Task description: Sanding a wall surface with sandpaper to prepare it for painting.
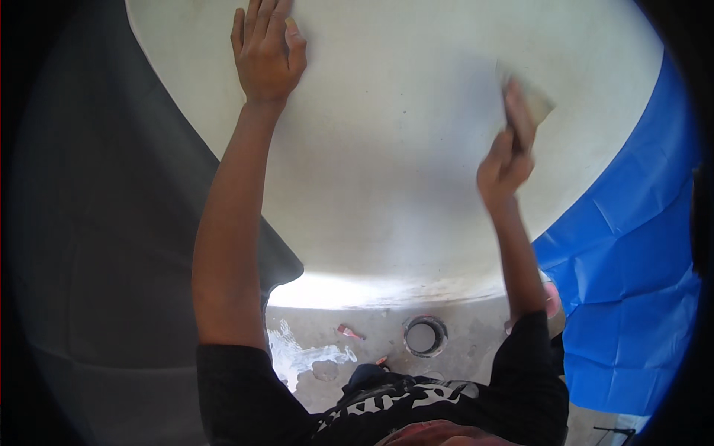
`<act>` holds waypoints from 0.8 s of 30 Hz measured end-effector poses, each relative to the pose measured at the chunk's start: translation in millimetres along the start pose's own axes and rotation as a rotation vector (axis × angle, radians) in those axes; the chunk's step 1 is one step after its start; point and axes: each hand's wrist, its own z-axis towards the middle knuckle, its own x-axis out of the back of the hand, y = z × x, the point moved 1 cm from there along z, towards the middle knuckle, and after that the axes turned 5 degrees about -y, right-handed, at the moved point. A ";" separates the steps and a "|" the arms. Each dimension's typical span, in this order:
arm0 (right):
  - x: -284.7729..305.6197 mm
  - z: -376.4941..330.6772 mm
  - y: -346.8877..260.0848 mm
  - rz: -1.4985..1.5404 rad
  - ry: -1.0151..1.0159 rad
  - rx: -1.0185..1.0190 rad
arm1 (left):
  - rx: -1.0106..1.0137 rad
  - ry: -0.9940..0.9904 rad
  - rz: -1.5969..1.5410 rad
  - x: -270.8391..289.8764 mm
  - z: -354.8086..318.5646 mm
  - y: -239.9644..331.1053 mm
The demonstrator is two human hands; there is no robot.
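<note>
Black sleeves point(245, 386) fill the lower frame; my left hand point(266, 52) lies open and flat on the white wall point(387, 171), upper left. My right hand point(509, 160), fingers closed, presses a sanding pad point(534, 98) to it, upper right. Wall looks mostly smooth.

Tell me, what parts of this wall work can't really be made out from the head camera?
- Flat tool in the right hand: motion-blurred, its kind unclear.
- Left hand on the white wall: fingers cut by the top edge.
- Round can on the floor: too small to see its contents.
- Left side: too dark to make out.
</note>
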 end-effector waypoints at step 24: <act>-61.2 -276.1 -99.7 -0.128 -1.152 0.029 | -0.033 0.034 0.002 -19.1 -15.3 -1.1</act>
